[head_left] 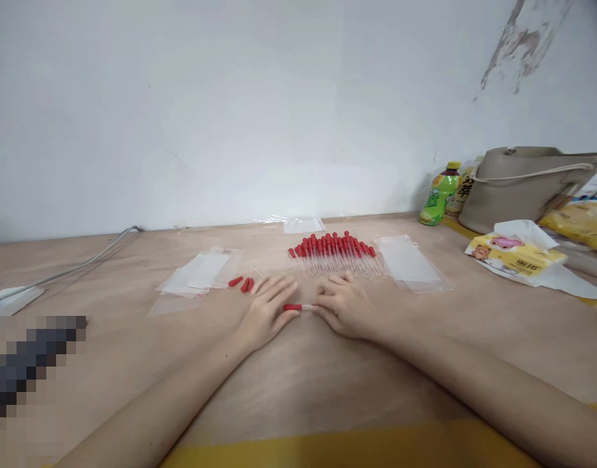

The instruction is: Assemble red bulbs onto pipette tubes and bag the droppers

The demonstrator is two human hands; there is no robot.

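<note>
Between my hands lies a dropper with a red rubber bulb point(292, 307) and a clear thin tube point(307, 307). My left hand point(269, 304) pinches the bulb end with thumb and fingers. On the other side, my right hand point(344, 305) grips the tube, whose far end is hidden by the fingers. The bulb and tube meet in line, level and low over the table. Loose red bulbs point(247, 285) lie just left of my left hand. Beyond my right hand, a pile of droppers point(335, 250) lies with red ends toward the wall.
Clear plastic bags point(196, 273) lie at left, with more bags point(413, 260) right of the pile. A green-labelled bottle point(439, 195), a grey-beige bag point(513, 185) and a yellow tissue pack point(516, 253) stand at right. A grey cable point(103, 250) crosses the left side.
</note>
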